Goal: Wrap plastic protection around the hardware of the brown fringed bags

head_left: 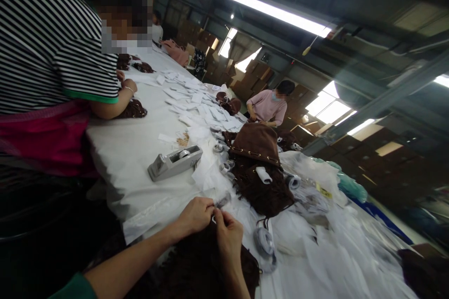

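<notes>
A dark brown fringed bag (196, 266) lies on the table close in front of me, partly under my forearms. My left hand (195, 216) is closed in a pinch over its upper edge. Right beside it, my right hand (228, 232) pinches too, with thumb and fingertips together. Something small and pale shows between the fingertips, too small to name. Just past my hands is a wad of clear plastic (223, 200). A roll of clear plastic (264, 243) rests to the right of my right hand.
A grey tape dispenser (175, 162) stands on the white-covered table (119, 149). Beyond my hands lies another brown drawstring bag (257, 145). White paper slips (196, 98) and plastic sheets (329, 243) are spread about. A co-worker in stripes (77, 51) works at the left, another in pink (268, 105) farther off.
</notes>
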Demonstrator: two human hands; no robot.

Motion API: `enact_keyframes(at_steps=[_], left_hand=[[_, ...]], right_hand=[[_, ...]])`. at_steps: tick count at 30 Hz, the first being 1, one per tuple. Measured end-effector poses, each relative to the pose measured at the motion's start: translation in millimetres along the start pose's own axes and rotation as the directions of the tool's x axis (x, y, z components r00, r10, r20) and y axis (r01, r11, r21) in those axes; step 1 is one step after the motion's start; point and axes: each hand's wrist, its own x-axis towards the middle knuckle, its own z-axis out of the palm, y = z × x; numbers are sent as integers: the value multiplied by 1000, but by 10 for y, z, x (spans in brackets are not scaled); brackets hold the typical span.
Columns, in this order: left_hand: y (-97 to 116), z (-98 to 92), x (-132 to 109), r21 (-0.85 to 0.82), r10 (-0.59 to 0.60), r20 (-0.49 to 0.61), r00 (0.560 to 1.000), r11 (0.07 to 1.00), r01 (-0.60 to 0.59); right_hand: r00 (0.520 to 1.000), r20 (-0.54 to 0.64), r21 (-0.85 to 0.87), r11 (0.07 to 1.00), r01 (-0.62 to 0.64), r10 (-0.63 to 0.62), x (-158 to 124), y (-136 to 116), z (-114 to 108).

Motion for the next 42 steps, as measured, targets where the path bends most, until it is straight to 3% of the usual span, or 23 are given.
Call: enact_keyframes(at_steps=[4,9,14,18,23,30,38,42], left_hand=[[-131,-13,-58,-163,53,37,998,985,-46],[-295,53,-270,-345,-62,130,990,933,104],[-275,199,-307,-499,-50,132,990,859,110],[-212,254,-227,-471,-22,50,998,881,43],[-272,285,-226,-395,11,4,1000,919,-9],[-249,226,-261,-390,89,30,996,918,-70],[-383,346,-258,-369,-28,-27,999,929,16],[-435,365,-231,-379,-88,19,996,921,89]], right_hand=[[997,-1,105,992,-72,72,7,60,38],[992,-59,129,987,-99,107,121,1,-41],[996,-72,37,998,-44,46,148,-85,-81],[994,-79,-139,988,64,-76,124,-30,-92],[957,-17,-372,890,263,-290,3,255,-3],[953,-3,-398,874,277,-303,77,346,-118],[933,45,-473,815,336,-358,-99,679,12],[923,16,-446,824,350,-383,-181,811,89]])
